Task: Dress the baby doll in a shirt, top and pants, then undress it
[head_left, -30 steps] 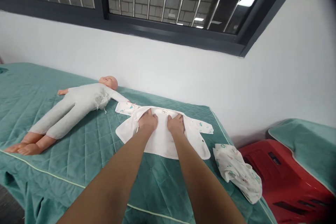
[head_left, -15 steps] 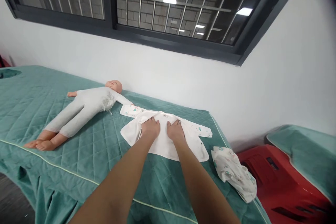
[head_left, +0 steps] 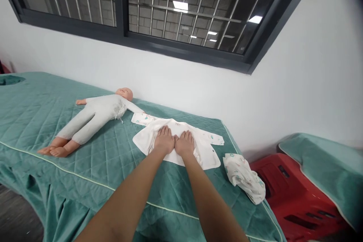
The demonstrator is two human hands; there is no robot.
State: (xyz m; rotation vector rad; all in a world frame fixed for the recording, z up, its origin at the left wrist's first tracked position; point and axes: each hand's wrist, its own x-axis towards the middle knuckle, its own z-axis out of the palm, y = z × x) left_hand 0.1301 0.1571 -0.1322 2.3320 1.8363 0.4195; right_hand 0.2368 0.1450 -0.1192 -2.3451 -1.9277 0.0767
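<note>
A white baby shirt [head_left: 208, 150] with small printed figures lies spread open on the green quilted bed cover [head_left: 113, 170]. My left hand [head_left: 163, 140] and my right hand [head_left: 185, 143] lie flat on its middle, side by side and touching, fingers stretched out toward the collar. A baby doll [head_left: 93, 115] in a white bodysuit lies on its back to the left, one arm reaching toward the shirt's sleeve.
A crumpled printed garment [head_left: 245, 177] lies near the bed's right edge. Beyond that edge stands a red plastic object [head_left: 297, 193] and another green-covered surface [head_left: 326, 166]. A white wall and a barred window [head_left: 181, 11] run behind the bed.
My two hands have slid together on the shirt until they touch. The view has shifted slightly, so everything sits a little further left and down.
</note>
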